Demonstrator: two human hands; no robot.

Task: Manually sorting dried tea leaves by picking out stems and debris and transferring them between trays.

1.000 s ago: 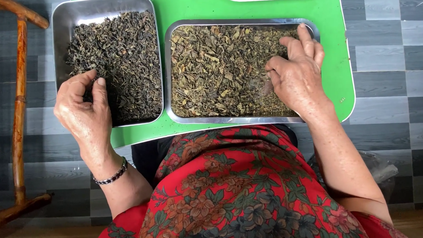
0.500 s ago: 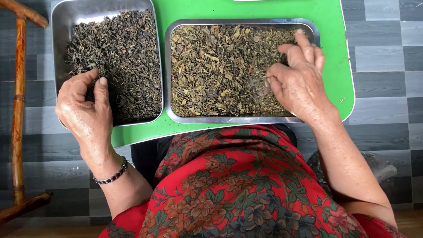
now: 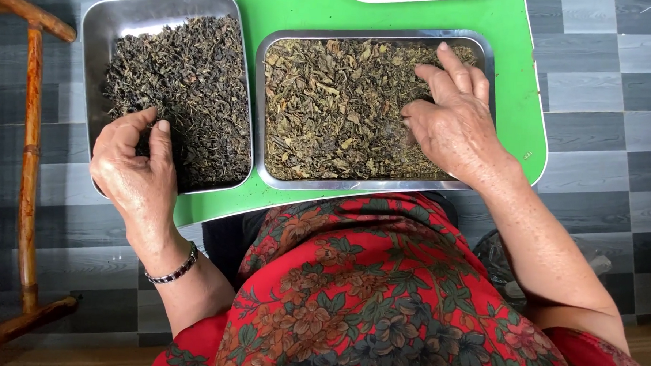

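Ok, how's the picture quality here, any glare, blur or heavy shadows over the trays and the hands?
Head view: soft, even daylight with faint shadows only. Mild glare on the bare corner of the left steel tray and along the rim of the right steel tray. The dried leaves look sharp. Slight motion blur at the right hand fingers; the left hand is crisp. Straight floor lines show little distortion.

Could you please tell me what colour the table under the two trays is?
Bright green table, clearest in the head view.
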